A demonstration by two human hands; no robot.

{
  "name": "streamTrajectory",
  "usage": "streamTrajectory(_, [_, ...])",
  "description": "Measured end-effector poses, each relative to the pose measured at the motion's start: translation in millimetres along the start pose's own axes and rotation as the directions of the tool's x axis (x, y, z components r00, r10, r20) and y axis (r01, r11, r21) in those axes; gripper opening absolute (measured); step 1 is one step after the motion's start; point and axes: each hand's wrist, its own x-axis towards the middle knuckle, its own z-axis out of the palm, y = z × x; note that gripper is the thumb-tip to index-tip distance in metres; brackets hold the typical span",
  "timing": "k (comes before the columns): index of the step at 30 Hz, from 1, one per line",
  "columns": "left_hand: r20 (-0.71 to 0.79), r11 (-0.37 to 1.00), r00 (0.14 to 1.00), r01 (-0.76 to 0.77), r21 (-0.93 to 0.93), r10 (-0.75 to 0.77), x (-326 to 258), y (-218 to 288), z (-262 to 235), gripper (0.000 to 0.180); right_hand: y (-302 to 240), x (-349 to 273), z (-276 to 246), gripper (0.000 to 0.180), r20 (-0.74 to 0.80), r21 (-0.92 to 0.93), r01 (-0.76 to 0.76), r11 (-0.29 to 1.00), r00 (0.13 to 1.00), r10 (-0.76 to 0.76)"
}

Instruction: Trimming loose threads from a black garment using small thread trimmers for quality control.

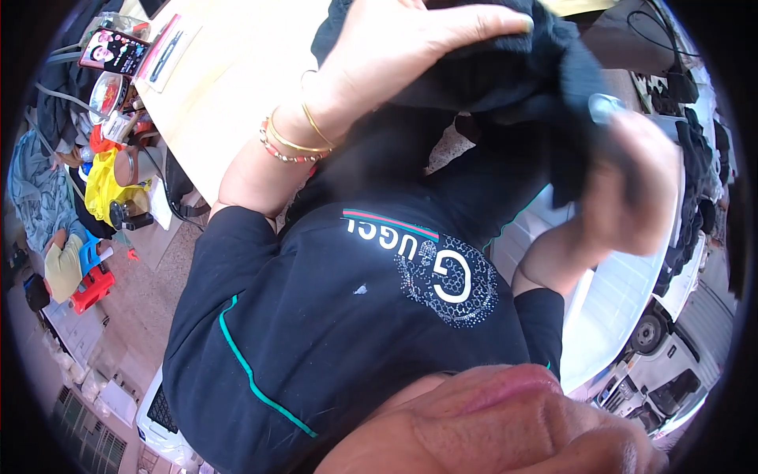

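Observation:
A bunched black cloth (497,83), perhaps a garment, is held up between my two hands at the top of the view. My left hand (395,43) comes over it from the left, its thumb stretched along the cloth; its other fingers are partly cut off or hidden. On that wrist are gold bangles and a beaded bracelet. On the cloth's right side my right hand (636,178) is closed round its edge, smeared by motion. Something pale and shiny shows at a right fingertip. Below the cloth are my dark trousers and black shirt.
A pale wooden table (229,79) lies at the left, with a phone (114,51) at its far corner. A white tub (624,292) stands at my right. Dark cloths (695,174) are piled beyond it. Yellow cloth (114,182) and a red stool (93,288) are farther left.

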Motion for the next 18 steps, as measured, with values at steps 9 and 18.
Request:
streamTrajectory(9, [0.363, 0.587, 0.854, -0.521, 0.62, 0.373, -11.4, -8.9, 7.8, 0.016, 7.3, -20.7, 40.2, 0.034, -0.006, -0.014, -0.039, 0.999, 0.999, 0.039])
streamTrajectory(18, [0.172, 0.777, 0.952, -0.305, 0.55, 0.252, -12.2, -31.4, -7.9, 0.033, 3.9, -20.7, 47.0, 0.035, 0.145, 0.128, -0.302, 0.945, 0.948, 0.284])
